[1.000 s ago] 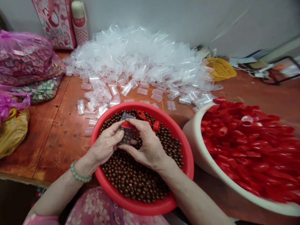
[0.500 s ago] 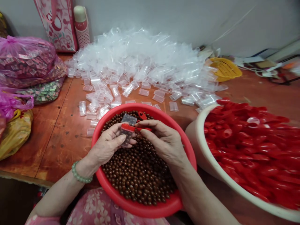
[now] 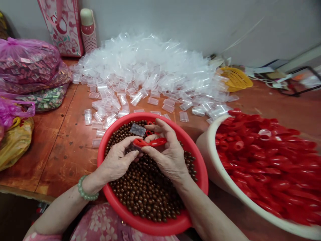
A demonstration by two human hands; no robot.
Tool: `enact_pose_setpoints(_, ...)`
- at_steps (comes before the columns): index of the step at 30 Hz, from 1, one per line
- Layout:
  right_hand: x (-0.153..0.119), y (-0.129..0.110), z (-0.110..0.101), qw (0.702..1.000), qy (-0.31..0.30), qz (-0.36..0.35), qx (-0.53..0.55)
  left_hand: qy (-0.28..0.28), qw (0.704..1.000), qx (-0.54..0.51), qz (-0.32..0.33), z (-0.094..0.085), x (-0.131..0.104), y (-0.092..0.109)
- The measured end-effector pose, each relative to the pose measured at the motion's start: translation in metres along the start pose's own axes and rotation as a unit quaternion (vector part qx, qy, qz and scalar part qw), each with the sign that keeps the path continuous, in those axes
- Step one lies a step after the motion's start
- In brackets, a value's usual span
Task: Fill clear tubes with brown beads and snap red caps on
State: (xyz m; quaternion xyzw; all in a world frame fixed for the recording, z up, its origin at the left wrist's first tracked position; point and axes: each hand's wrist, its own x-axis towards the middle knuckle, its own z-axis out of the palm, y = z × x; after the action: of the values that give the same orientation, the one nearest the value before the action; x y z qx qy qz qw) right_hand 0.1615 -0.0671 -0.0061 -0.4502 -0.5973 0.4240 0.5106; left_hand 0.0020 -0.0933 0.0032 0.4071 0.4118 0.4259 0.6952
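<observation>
Above a red basin of brown balls, my left hand grips a small clear plastic container, mostly hidden by the fingers. A red plastic piece sits at the container's top edge and extends to the right. My right hand holds the far end of this red piece, thumb against it and index finger raised. Another clear container with dark contents lies on the balls just beyond my hands. Near it are red pieces, partly behind my right fingers.
A heap of clear plastic containers covers the back of the table. On the right stands a white tub full of red plastic pieces. Filled plastic bags lie at left. A yellow basket sits at the back right.
My right index finger has lifted and the right hand has turned. The red piece now shows more of its length, while the left-hand container has tilted out of sight. The view has shifted slightly.
</observation>
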Motion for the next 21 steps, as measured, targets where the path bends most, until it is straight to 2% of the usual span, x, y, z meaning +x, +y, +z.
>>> enact_pose_setpoints(5,0.0024,0.0045,-0.0048,0.988,0.011,0.067,0.138,0.012,1.0,-0.028,-0.008,-0.0014,0.0001,-0.0016)
enact_pose_setpoints(8,0.003,0.005,-0.0061,0.98,0.004,0.105,0.167,0.012,0.998,-0.06,-0.021,-0.0037,0.0013,-0.0031)
enact_pose_setpoints(11,0.0036,0.0047,-0.0053,0.978,0.017,0.125,0.166,0.02,0.999,-0.008,0.03,-0.0041,0.0015,-0.0034)
enact_pose_setpoints(13,0.0046,0.0041,-0.0052,0.975,0.046,0.123,0.179,0.013,0.996,0.054,0.068,-0.0032,0.0008,-0.0032)
enact_pose_setpoints(15,0.0052,0.003,-0.0053,0.975,0.072,0.107,0.183,0.001,0.994,0.085,0.075,-0.0022,0.0001,-0.0029)
enact_pose_setpoints(21,-0.0008,-0.0023,-0.0006,0.991,0.077,0.059,0.093,0.012,0.996,0.054,0.071,-0.0024,0.002,-0.0014)
